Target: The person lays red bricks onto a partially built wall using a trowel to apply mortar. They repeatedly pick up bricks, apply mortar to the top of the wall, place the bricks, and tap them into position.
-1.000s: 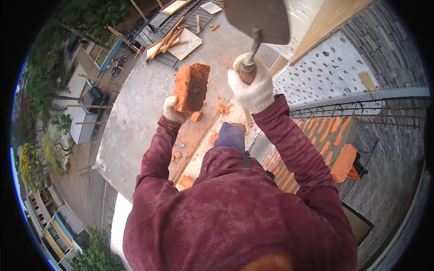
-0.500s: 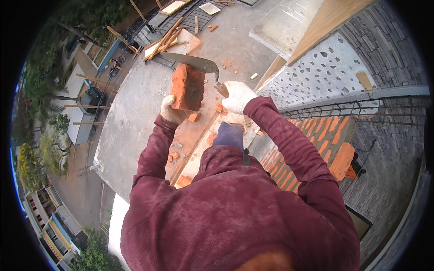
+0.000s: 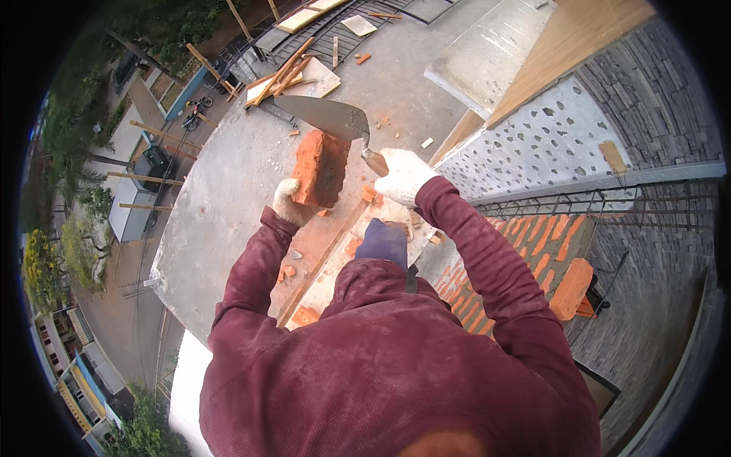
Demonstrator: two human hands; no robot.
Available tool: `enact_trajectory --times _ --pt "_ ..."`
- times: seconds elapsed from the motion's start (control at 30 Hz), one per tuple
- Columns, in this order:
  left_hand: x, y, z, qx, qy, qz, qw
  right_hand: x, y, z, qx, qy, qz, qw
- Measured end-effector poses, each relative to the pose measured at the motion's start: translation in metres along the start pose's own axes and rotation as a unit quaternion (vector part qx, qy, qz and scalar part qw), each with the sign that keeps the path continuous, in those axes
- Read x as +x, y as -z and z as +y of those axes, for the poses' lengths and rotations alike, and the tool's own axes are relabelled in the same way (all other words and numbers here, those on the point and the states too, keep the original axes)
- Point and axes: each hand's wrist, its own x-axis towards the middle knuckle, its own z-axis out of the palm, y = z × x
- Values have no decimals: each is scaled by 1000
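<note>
My left hand (image 3: pixel 292 199), in a cream knit glove, grips a rough red-orange brick (image 3: pixel 316 167) from its lower left, raised above the concrete surface. My gloved right hand (image 3: pixel 400 175) is closed round the handle of a metal trowel (image 3: pixel 331 116), whose blade lies tilted at the brick's top edge; whether they touch I cannot tell. Beneath my arms, small orange brick fragments (image 3: pixel 288 270) lie on the dusty slab. To my right, below my forearm, is a course of bricks with grey mortar (image 3: pixel 563 232) under a steel rebar cage (image 3: pixel 647 190).
A pile of planks and boards (image 3: pixel 293 72) lies at the far part of the slab (image 3: pixel 205 213), whose edge drops to a street with a motorbike (image 3: pixel 196 110) and trees on the left. A spotted white panel (image 3: pixel 533 137) and grey stone-clad wall (image 3: pixel 647 99) stand at the right.
The trowel has swung down and leftward from raised upright to the top of the brick. My right hand has lowered and turned; the brick in my left hand has shifted slightly.
</note>
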Motion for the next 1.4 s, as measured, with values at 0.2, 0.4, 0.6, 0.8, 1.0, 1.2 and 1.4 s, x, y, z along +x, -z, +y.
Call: enact_trajectory --times 0.2,0.4,0.6,0.8,1.0,1.2,1.4 --pt "1 13 -14 -43 14 13 999 -5 81 -52 296 201 430 829" --pt "7 -11 1 -10 -35 -30 999 9 -56 63 -109 -21 -76 991" --pt "-14 -31 14 -87 -29 -27 995 -16 8 12 58 -11 233 971" --pt "-3 -50 3 117 -4 -22 993 -88 16 0 170 39 353 919" --pt "69 -91 -32 114 191 -141 965 -199 -72 54 208 -192 390 876" --pt "196 -32 -73 387 415 -149 810 -311 -269 62 368 -504 368 689" --pt "322 -54 -181 727 497 -150 450 -307 -452 -70 512 -717 388 270"
